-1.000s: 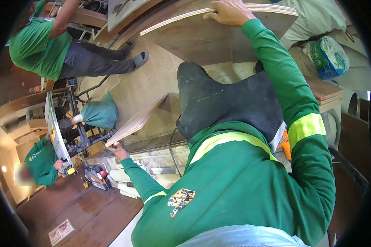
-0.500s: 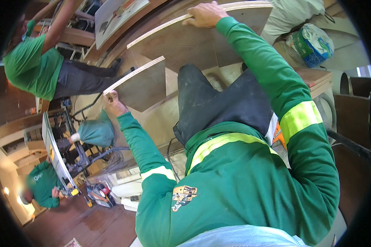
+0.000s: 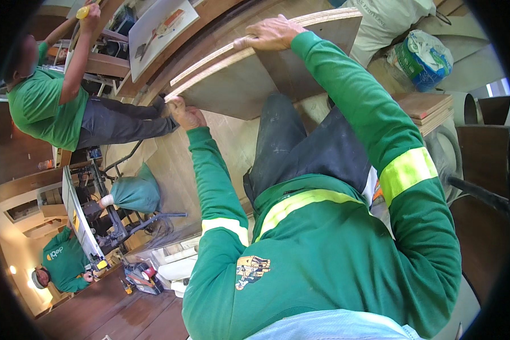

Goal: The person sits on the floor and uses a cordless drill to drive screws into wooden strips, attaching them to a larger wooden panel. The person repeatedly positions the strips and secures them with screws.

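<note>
My left hand (image 3: 188, 115) is closed on the lower left corner of a smaller plywood panel (image 3: 226, 88), thumb at its pale layered edge. This panel stands on edge, tilted, in front of a larger plywood panel (image 3: 300, 59) whose top edge shows beyond it. My right hand (image 3: 272, 34) lies over the top edges where the two panels meet, fingers curled over them. The panels' lower edges are partly hidden behind my knees.
Stacked boards (image 3: 425, 109) lie at the right, below a plastic-wrapped pack (image 3: 422, 59) and a white sack (image 3: 388, 22). At the left stands a person in green (image 3: 51, 107); lower left, another person (image 3: 65, 258) works by a table saw (image 3: 85, 218) with a dust bag (image 3: 135, 190).
My left hand has brought the smaller panel up and right, against the larger one. My right hand has slid slightly left along the top edge. The standing person's raised hand has come into view.
</note>
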`<state>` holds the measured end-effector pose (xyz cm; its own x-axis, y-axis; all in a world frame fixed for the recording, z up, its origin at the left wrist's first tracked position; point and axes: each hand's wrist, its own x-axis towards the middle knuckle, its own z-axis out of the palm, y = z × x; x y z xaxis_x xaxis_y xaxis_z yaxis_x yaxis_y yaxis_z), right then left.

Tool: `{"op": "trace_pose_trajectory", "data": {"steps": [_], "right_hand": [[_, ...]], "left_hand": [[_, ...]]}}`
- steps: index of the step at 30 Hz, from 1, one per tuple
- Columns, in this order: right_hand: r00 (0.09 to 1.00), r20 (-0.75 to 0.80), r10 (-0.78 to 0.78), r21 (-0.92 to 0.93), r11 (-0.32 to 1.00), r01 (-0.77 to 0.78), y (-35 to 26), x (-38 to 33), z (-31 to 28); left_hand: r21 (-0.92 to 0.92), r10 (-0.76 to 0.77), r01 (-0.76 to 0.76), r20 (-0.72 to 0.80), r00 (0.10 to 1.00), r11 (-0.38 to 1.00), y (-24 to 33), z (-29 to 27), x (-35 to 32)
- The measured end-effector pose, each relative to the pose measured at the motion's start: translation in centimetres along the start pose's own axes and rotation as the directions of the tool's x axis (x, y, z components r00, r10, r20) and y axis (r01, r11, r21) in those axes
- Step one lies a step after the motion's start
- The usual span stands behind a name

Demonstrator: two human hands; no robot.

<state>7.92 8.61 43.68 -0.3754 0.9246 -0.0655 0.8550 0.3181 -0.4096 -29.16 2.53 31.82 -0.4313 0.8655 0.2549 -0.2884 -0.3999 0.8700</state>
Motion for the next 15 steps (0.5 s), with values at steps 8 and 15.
{"op": "trace_pose_trajectory", "data": {"steps": [8, 15], "right_hand": [[0.999, -0.031, -0.043, -0.017, 0.999, 0.042, 1.2, -1.4, 0.4], [0.981, -0.133, -0.142, -0.176, 0.977, 0.117, 1.1, -2.6, 1.8]], "left_hand": [[0.019, 0.015, -0.017, 0.06, 0.998, 1.0, -4.5, 2.3, -1.2], [0.604, 0.123, -0.119, 0.035, 0.992, 0.788, -2.3, 2.0, -1.7]]}}
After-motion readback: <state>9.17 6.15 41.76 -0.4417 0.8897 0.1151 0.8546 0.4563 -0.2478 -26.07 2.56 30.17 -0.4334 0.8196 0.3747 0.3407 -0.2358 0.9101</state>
